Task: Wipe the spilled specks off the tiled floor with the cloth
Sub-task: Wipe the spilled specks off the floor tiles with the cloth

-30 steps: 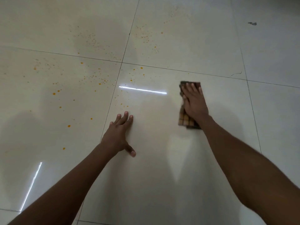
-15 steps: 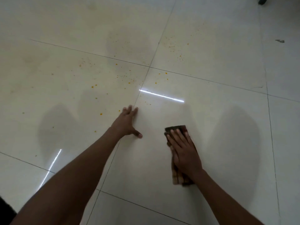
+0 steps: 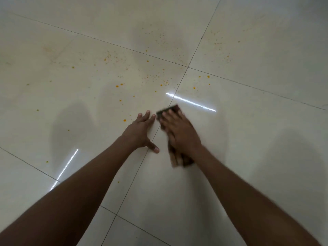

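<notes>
1. The cloth [image 3: 179,157] is a soft, light, folded checked rag; I judge it limp, so it is best driven flat under the palm, not pinched at an edge.
2. It lies on the tiled floor [image 3: 257,139], just right of a grout line, under the right hand [image 3: 179,132]; that hand presses on it with fingers straight and together (blurred).
3. The left hand [image 3: 140,132] rests flat beside it, fingers spread, holding nothing; orange specks [image 3: 122,84] lie beyond.

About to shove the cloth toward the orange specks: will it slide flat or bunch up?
The cloth looks soft and folded, so probably floppy. Under the flat right hand, it should glide on the glossy floor; its free edges may curl.
</notes>
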